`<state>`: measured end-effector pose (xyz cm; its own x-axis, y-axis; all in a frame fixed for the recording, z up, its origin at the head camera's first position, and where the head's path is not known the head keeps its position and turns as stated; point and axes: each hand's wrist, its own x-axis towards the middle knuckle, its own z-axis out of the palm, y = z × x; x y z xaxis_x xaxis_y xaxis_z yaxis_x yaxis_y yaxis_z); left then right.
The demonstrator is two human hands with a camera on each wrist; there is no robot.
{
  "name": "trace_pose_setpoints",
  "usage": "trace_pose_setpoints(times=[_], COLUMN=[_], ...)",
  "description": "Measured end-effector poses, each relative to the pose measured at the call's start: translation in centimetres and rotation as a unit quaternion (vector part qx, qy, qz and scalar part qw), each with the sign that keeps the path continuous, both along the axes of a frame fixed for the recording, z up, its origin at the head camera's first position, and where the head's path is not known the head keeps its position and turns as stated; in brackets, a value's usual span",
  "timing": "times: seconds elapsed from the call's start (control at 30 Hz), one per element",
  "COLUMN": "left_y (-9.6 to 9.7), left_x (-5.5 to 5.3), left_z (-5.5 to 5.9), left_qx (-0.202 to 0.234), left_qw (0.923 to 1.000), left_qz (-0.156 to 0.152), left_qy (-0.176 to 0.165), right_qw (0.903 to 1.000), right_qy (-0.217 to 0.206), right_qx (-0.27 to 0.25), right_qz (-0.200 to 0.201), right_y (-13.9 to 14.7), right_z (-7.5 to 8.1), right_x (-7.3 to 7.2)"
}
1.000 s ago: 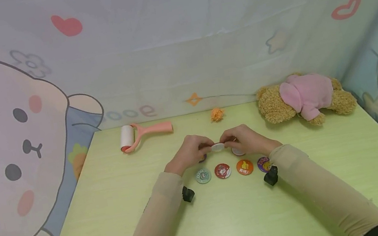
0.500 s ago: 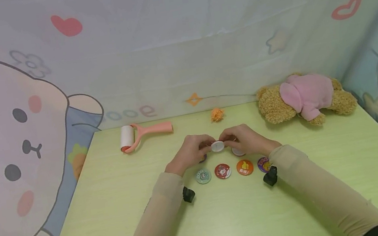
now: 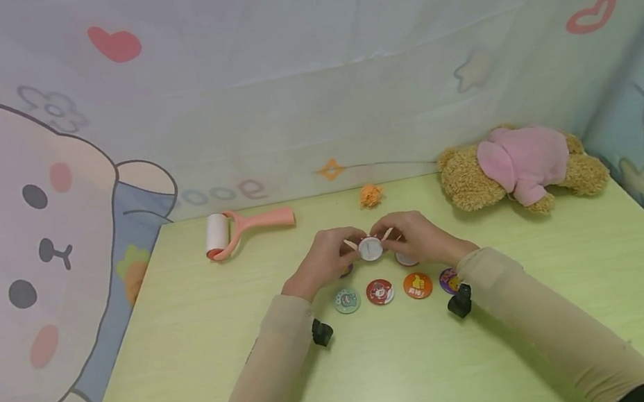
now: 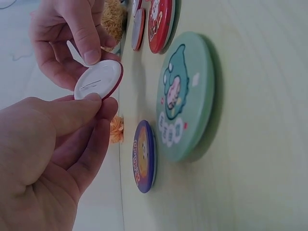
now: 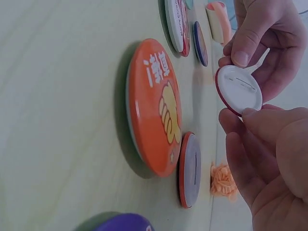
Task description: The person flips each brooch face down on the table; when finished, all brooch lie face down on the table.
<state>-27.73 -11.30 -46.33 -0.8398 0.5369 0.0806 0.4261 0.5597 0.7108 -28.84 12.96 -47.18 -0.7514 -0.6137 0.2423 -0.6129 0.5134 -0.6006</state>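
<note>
Thumb and fingers of my left hand [image 3: 329, 256] pinch one edge of a round pin badge [image 3: 370, 249], and my right hand [image 3: 418, 238] pinches the opposite edge. Its white back with a metal pin shows in both wrist views; the rim is red. Nearer me lie a green badge [image 4: 185, 96], a red one [image 3: 380, 291], an orange thumbs-up badge [image 5: 156, 108] and a purple badge [image 3: 450, 280]. By the left hand is a dark blue badge [image 4: 144, 156], partly hidden in the head view. Beside the right hand, another badge [image 5: 191, 171] lies back side up.
Behind the hands sits a crumpled orange object [image 3: 370, 195]. A pink lint roller [image 3: 262, 220] lies at the back left. A teddy bear [image 3: 524, 162] in pink lies at the back right, along the printed cloth [image 3: 292, 93].
The held badge has been tilted, so its white back now faces the head camera more fully. Both hands have stayed nearly in place; the other badges have not moved.
</note>
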Motion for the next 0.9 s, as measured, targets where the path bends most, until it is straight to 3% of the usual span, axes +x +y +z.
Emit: trace_pose_setpoints(times=[0.23, 0.63, 0.9], left_y=[0.04, 0.23, 0.3], left_x=[0.06, -0.1, -0.21], left_z=[-0.13, -0.18, 0.02], left_qx=[0.0, 0.001, -0.011], left_qw=[0.9999, 0.9994, 0.9996], left_qz=[0.011, -0.007, -0.004], left_qy=[-0.004, 0.035, 0.024], right_qw=[0.9999, 0.9993, 0.999], right_qy=[0.005, -0.021, -0.034], right_qx=[-0.013, -0.024, -0.019], right_qz=[0.003, 0.018, 0.02], right_y=[0.05, -0.1, -0.15], right_z=[-0.13, -0.25, -0.14], right_x=[0.02, -0.22, -0.14])
